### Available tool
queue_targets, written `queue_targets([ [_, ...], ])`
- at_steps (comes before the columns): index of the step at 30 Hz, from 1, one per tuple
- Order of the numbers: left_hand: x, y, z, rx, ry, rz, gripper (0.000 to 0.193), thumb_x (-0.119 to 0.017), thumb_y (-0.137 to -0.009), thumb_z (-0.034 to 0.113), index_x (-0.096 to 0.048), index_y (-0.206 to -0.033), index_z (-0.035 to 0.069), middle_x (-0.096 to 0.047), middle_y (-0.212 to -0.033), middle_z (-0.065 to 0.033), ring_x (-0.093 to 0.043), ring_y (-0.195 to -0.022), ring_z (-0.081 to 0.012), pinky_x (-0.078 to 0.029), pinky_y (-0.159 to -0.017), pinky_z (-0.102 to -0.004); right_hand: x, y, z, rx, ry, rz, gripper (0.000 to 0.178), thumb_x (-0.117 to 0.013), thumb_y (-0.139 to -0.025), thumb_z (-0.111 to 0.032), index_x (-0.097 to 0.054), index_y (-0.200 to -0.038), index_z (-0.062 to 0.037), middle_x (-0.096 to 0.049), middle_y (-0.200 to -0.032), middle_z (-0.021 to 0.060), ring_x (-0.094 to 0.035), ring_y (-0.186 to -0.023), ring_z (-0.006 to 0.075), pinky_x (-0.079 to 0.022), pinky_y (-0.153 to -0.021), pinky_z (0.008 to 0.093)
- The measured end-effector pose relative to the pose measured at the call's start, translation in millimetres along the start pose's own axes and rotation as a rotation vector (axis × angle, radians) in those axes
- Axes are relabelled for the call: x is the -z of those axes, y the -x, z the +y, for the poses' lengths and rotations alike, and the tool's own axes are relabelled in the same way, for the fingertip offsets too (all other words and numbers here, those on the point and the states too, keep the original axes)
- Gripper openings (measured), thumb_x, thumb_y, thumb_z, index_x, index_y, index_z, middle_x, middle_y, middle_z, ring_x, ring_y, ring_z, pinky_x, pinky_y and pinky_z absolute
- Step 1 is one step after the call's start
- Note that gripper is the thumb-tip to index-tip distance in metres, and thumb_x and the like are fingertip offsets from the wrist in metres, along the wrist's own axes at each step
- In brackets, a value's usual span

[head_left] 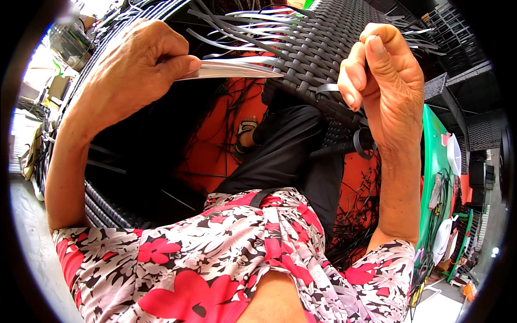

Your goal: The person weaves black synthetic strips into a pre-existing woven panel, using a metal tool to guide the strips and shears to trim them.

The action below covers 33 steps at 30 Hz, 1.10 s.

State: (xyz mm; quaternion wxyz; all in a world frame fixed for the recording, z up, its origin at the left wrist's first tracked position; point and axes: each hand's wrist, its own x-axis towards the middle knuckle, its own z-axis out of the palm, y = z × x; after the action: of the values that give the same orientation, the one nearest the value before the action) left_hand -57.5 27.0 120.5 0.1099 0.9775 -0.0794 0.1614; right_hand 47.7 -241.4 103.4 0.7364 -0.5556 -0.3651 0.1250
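My left hand [145,67] is closed in a fist around flat grey plastic weaving strips [234,69]. They stretch from its thumb to the edge of a dark grey woven panel [328,40]. My right hand [385,75] is raised at the panel's right side, its fingers curled and the thumb pressed toward the forefinger. What sits in that pinch, if anything, is too small to make out. A bent grey strip [327,88] comes off the panel and reaches the right hand's lower fingers. Below it, another strip [361,144] hangs in a loop.
Loose strip ends [237,27] fan out from the panel's left side. Dark woven wicker [107,207] stands at my left. Strip scraps lie on the red floor [210,156] by my sandalled foot [245,137]. A green surface [431,145] stands at the right.
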Motion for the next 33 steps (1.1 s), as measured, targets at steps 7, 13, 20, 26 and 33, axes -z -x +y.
queue_targets([
  [7, 24.1, 1.7, 29.7, 0.032, -0.271, -0.035, 0.022, -0.072, -0.082, 0.022, -0.066, -0.078, 0.001, -0.059, -0.075, -0.0058, -0.053, -0.075, -0.0212, -0.042, -0.073, -0.0343, 7.7, 8.9, 13.2, -0.017, -0.052, 0.084, 0.019, -0.055, -0.097, -0.021, -0.055, -0.103, -0.0032, -0.044, -0.059, 0.002, -0.043, -0.046, 0.0113, -0.033, -0.042, 0.0213],
  [13, 24.9, 3.6, 39.0, 0.034, -0.294, -0.004, 0.021, -0.071, -0.084, 0.021, -0.065, -0.075, 0.003, -0.059, -0.074, -0.0068, -0.053, -0.078, -0.0213, -0.042, -0.073, -0.036, 11.3, 11.4, 20.2, -0.018, -0.206, 0.033, 0.011, -0.06, -0.093, -0.012, -0.058, -0.097, -0.0019, -0.05, -0.062, 0.0004, -0.045, -0.048, 0.0086, -0.036, -0.044, 0.0217],
  [20, 18.3, 10.6, 42.2, -0.027, -0.437, 0.01, 0.031, -0.063, -0.089, 0.018, -0.053, -0.064, 0.001, -0.047, -0.055, -0.0141, -0.049, -0.052, -0.0324, -0.037, -0.052, -0.0403, -3.6, 14.0, 21.6, 0.031, -0.096, 0.07, 0.015, -0.056, -0.097, -0.016, -0.055, -0.102, -0.0011, -0.042, -0.059, 0.0008, -0.037, -0.045, 0.0078, -0.031, -0.041, 0.0198],
  [26, 9.4, 8.4, 41.5, 0.128, -0.42, 0.039, 0.03, -0.061, -0.087, 0.022, -0.062, -0.064, 0.002, -0.056, -0.058, -0.0188, -0.059, -0.055, -0.0372, -0.048, -0.053, -0.0443, -5.5, 10.5, 23.5, 0.033, -0.132, 0.061, 0.015, -0.057, -0.096, -0.015, -0.056, -0.101, -0.0009, -0.045, -0.061, 0.0012, -0.038, -0.047, 0.0071, -0.032, -0.042, 0.0198],
  [33, 12.7, -16.0, 9.0, -0.267, -0.337, 0.086, 0.038, -0.065, -0.088, 0.022, -0.054, -0.06, -0.001, -0.043, -0.051, -0.0125, -0.039, -0.044, -0.0274, -0.033, -0.048, -0.0372, 1.0, 11.6, 27.7, 0.076, -0.091, 0.028, 0.019, -0.06, -0.095, -0.016, -0.062, -0.101, 0.0018, -0.051, -0.072, -0.0009, -0.042, -0.055, 0.005, -0.035, -0.045, 0.0198],
])
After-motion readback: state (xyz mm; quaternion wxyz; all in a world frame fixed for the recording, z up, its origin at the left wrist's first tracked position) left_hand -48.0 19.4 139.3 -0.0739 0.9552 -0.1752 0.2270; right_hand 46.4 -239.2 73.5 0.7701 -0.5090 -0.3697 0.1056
